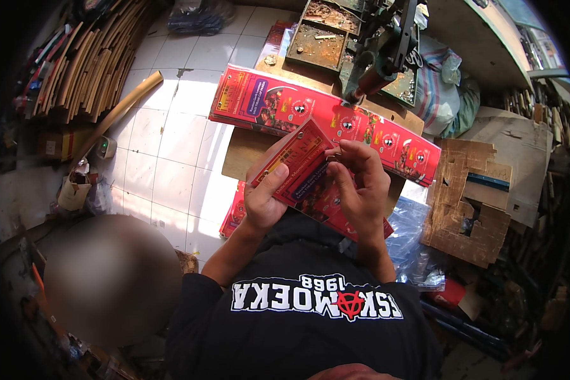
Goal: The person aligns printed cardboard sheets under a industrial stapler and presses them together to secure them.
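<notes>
A red printed sheet (301, 166) with metal eyelets near its upper edge is tilted in front of my chest. My left hand (266, 199) grips its left edge, the thumb lying on the printed face. Over the right part of the sheet, my right hand (364, 187) is closed in a pinch, fingers curled near an upper corner. Something small and thin shows at those fingertips, too small to name. Beyond my hands, a stack of similar red printed sheets (386, 136) lies across the wooden table (244, 155), under the head of a dark metal hand press (377, 73).
Metal trays (316, 45) with small parts flank the press. Clear plastic bags (408, 237) and a torn cardboard piece (465, 209) lie to the right. Stacked cardboard (92, 63) and a long cardboard tube (123, 114) are at left. A blurred round patch covers the lower left.
</notes>
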Tool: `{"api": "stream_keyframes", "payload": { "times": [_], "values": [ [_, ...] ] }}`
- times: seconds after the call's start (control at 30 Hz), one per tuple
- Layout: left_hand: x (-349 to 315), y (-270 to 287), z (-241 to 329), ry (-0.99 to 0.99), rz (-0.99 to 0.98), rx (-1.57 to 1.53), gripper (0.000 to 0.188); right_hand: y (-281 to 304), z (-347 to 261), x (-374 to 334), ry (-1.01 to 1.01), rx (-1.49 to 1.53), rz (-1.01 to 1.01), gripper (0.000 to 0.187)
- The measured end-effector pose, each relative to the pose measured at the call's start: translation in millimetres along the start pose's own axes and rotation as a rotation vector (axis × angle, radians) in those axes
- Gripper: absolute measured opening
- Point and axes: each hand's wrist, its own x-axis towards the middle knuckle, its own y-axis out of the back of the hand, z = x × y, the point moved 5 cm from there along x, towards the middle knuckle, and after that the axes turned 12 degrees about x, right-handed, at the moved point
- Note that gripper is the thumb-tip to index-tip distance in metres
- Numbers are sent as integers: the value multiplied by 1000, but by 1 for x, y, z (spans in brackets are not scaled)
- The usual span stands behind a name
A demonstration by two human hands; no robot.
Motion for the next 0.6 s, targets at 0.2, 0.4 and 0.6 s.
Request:
{"api": "stream_keyframes", "payload": {
  "times": [0.2,0.4,0.6],
  "values": [
    [0,-4,4,-30,-2,56,50,-2,-12,4,165,-224,-83,25],
    [-10,5,-4,-122,217,440,41,-4,-9,0,100,-154,-52,20],
    [-7,12,4,-212,267,729,33,-5,-1,0,139,-151,-56,19]
  ]
}}
